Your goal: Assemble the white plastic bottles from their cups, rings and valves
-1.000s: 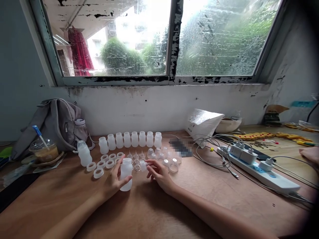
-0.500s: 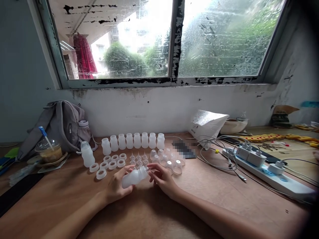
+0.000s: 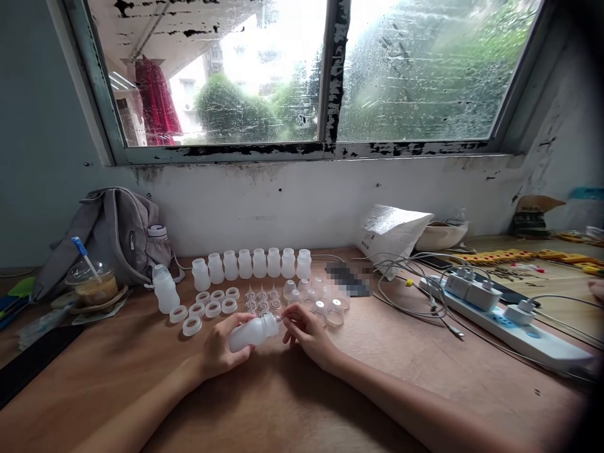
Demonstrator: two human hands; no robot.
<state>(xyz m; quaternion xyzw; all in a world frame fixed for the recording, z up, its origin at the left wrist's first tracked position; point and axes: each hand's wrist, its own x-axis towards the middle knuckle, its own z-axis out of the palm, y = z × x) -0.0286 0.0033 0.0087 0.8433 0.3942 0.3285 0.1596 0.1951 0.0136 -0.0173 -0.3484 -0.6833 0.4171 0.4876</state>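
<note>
A frosted baby bottle (image 3: 250, 333) lies tilted in my left hand (image 3: 223, 345), whose fingers wrap round its body. Its neck points right, towards my right hand (image 3: 306, 332). The right fingertips pinch the small clear nipple tip (image 3: 279, 319) at the bottle's mouth; most of that tip is hidden. Just beyond my hands, several clear nipples (image 3: 262, 296) stand in rows. To their left lie several white collar rings (image 3: 212, 309), and to their right several transparent caps (image 3: 335, 313). A row of open frosted bottles (image 3: 245, 264) stands behind. One capped bottle (image 3: 165, 289) is at the left.
At the left are a grey backpack (image 3: 117, 233) and an iced drink cup (image 3: 94, 283). On the right, a white power strip (image 3: 547, 343) and tangled cables (image 3: 401, 308) cover the table. A white bag (image 3: 394, 233) stands against the wall; part of another person's hand (image 3: 597, 289) shows at the right edge.
The bottle has turned slightly in my left hand, and my right fingers have shifted a little at its mouth. The view has tilted slightly. Both hands keep their hold.
</note>
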